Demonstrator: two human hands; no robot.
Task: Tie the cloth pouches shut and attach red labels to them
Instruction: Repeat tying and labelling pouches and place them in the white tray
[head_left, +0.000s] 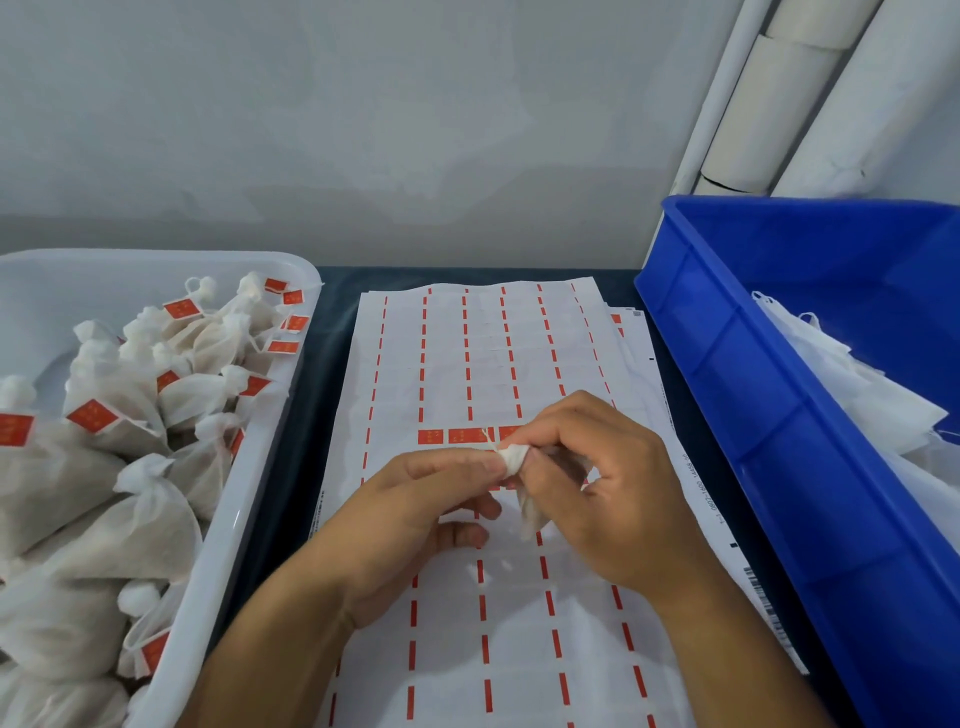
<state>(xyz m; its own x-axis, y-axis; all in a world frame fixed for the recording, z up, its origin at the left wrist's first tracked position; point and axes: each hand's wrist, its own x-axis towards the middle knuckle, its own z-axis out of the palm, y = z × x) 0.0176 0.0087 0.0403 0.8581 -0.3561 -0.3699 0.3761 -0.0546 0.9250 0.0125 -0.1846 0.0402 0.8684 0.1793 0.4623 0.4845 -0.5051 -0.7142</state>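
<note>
While held above the label sheet (488, 597), both hands pinching one pouch (524, 483), left hand (415, 514) at its neck, right hand (613, 483) curled round it

both hands (519, 499) pinching pouch (524, 488), label sheet (467, 353)

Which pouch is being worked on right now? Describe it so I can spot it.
Look at the label sheet between the white tub and blue bin. Above it, the left hand and right hand pinch one small pouch. Unlike the tub's pouches, it shows no red label.
</note>
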